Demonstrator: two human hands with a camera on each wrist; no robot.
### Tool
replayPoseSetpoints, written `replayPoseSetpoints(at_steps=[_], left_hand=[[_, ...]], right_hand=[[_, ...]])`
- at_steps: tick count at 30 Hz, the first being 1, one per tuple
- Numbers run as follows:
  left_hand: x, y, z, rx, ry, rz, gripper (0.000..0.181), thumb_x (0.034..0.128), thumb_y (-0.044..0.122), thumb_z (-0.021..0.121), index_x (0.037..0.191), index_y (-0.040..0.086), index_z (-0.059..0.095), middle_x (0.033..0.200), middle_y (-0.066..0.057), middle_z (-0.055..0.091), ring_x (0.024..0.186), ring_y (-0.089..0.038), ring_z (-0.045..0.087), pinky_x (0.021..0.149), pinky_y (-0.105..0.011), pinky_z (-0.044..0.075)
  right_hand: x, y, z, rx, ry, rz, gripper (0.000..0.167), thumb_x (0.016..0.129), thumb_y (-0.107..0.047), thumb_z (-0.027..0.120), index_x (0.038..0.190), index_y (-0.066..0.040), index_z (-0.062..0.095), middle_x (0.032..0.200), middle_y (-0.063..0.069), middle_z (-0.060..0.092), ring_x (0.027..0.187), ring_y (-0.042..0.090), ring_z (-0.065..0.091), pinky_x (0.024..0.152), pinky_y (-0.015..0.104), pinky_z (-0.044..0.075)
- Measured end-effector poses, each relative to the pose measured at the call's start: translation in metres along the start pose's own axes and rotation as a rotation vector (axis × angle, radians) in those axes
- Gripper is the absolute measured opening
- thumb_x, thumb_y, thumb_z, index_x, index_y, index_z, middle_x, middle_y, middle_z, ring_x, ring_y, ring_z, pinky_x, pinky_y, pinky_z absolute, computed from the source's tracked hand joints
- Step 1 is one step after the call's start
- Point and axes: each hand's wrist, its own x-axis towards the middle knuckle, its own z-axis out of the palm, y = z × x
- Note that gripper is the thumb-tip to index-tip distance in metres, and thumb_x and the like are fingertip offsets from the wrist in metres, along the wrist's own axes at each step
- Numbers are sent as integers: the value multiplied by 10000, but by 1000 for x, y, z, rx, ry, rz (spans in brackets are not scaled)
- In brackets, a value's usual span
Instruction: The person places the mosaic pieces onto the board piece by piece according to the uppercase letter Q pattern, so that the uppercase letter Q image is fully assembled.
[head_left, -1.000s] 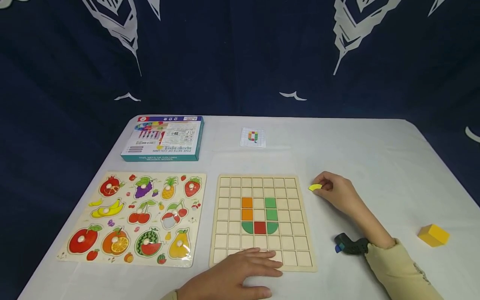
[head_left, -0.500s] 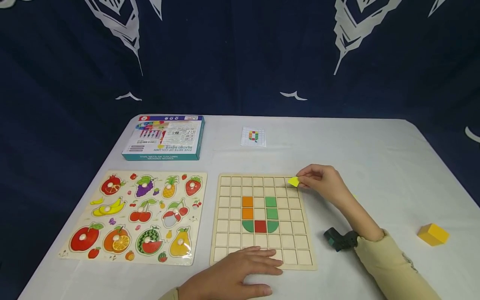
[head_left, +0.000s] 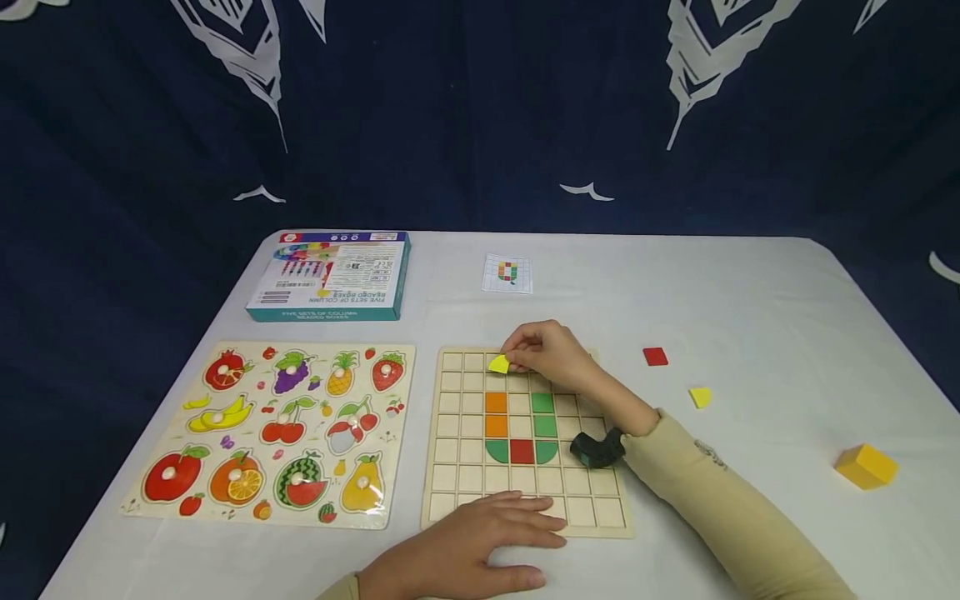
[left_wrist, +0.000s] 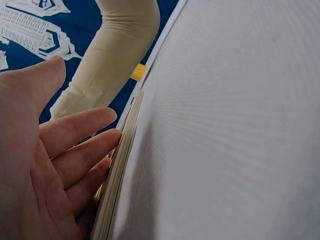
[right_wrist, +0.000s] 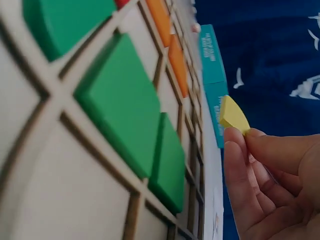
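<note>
Between thumb and fingertips, my right hand point(head_left: 553, 354) pinches a yellow quarter-round tile point(head_left: 498, 364) over the upper rows of the wooden grid board point(head_left: 455, 479). In the right wrist view that yellow tile point(right_wrist: 233, 114) is held up off the board, its curved edge showing. Seated in the board are two orange tiles point(head_left: 496, 403), two green square tiles point(head_left: 543, 403), a red square tile point(head_left: 521, 452) and two green rounded tiles point(head_left: 497, 451). My left hand point(head_left: 480, 542) rests on the board's near edge with fingers straight; the left wrist view shows its fingertips point(left_wrist: 107, 116) at that edge.
Right of the board lie a red tile point(head_left: 656, 357), another yellow tile point(head_left: 701, 397) and a yellow block point(head_left: 866, 468). A fruit puzzle board point(head_left: 255, 383) lies to the left, below a teal-edged box point(head_left: 322, 315). A small pattern card point(head_left: 491, 283) lies beyond the board.
My right hand has carried the yellow tile leftward from beside the board to over its upper rows. The red tile and second yellow tile are now uncovered. My left hand stays put.
</note>
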Motion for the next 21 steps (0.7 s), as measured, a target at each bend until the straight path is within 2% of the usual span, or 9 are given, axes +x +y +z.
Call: replayPoseSetpoints(at_steps=[5, 21], left_hand=[[0, -1, 0, -8, -5, -1, 385, 981, 333, 485, 1318, 158, 550, 1385, 124, 440, 1332, -38, 247, 1089, -272, 193], [0, 0, -1, -23, -24, -13, 392, 981, 327, 487, 1326, 152, 542, 1387, 125, 438, 1334, -47, 249, 1089, -268, 191]], right_hand=[[4, 2, 5, -107, -27, -32, 46, 867, 6, 642, 844, -8, 681, 720, 40, 641, 655, 180, 639, 613, 278, 544], [2, 2, 10, -271, -62, -105, 78, 847, -9, 669, 786, -54, 686, 683, -11, 625, 601, 121, 553, 594, 248, 478]])
